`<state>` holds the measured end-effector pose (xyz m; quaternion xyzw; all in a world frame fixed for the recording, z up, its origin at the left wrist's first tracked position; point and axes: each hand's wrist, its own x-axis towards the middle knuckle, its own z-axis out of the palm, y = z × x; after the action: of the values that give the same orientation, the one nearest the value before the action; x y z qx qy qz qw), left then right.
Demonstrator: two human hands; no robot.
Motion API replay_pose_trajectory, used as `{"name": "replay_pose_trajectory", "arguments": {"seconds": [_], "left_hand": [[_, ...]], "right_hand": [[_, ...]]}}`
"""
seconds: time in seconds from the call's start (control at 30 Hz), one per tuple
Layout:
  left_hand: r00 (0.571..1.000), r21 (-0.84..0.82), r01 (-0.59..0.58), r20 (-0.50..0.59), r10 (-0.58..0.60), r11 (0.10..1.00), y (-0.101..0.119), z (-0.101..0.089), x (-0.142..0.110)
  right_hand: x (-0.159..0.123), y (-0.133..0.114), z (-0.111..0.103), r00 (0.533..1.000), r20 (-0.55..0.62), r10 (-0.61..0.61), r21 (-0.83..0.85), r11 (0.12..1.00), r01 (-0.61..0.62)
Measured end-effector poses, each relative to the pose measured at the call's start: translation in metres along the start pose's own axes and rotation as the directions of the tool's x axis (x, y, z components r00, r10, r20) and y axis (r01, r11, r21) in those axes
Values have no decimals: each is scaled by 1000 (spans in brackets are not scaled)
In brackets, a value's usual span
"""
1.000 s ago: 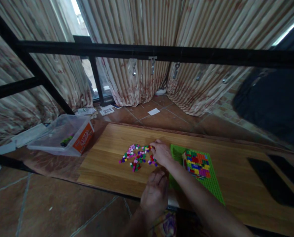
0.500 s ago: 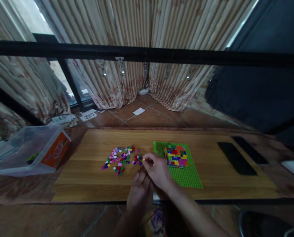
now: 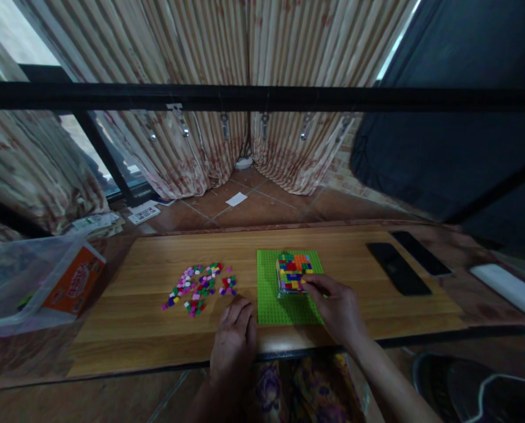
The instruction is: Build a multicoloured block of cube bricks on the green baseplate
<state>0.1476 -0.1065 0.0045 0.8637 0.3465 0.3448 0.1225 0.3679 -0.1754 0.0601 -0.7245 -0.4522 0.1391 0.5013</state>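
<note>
Right hand [image 3: 340,308] shifted to one brick block [image 3: 291,271], left hand [image 3: 233,335] beside one baseplate [image 3: 273,311]; fingers [image 3: 323,283] bent, hold unclear

We are holding our right hand [image 3: 340,308] at the right side of a multicoloured brick block [image 3: 291,269], which is sitting on a green baseplate [image 3: 273,311]; whether our fingers [image 3: 324,282] are pinching a piece, we cannot tell. We are resting our left hand [image 3: 233,339] on the wooden table [image 3: 143,338], just beside the baseplate's left edge. Small loose bricks [image 3: 206,284] are lying farther left, two dark slabs [image 3: 398,269] farther right.
</note>
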Motion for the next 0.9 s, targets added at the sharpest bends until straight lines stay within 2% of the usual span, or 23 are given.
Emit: {"name": "replay_pose_trajectory", "arguments": {"seconds": [0.17,0.4,0.6,0.9], "left_hand": [[991,-83,98,96,-90,992,13,1,19],[978,-200,118,195,-78,973,36,17,60],[974,-184,79,222,-37,980,39,25,70],[970,-132,12,241,21,991,42,24,68]], "right_hand": [[25,-7,15,988,49,-150,-96,983,154],[31,5,28,973,45,-225,-305,925,228],[27,3,31,972,40,-232,-312,921,233],[22,-2,32,984,15,-177,-262,949,175]]}}
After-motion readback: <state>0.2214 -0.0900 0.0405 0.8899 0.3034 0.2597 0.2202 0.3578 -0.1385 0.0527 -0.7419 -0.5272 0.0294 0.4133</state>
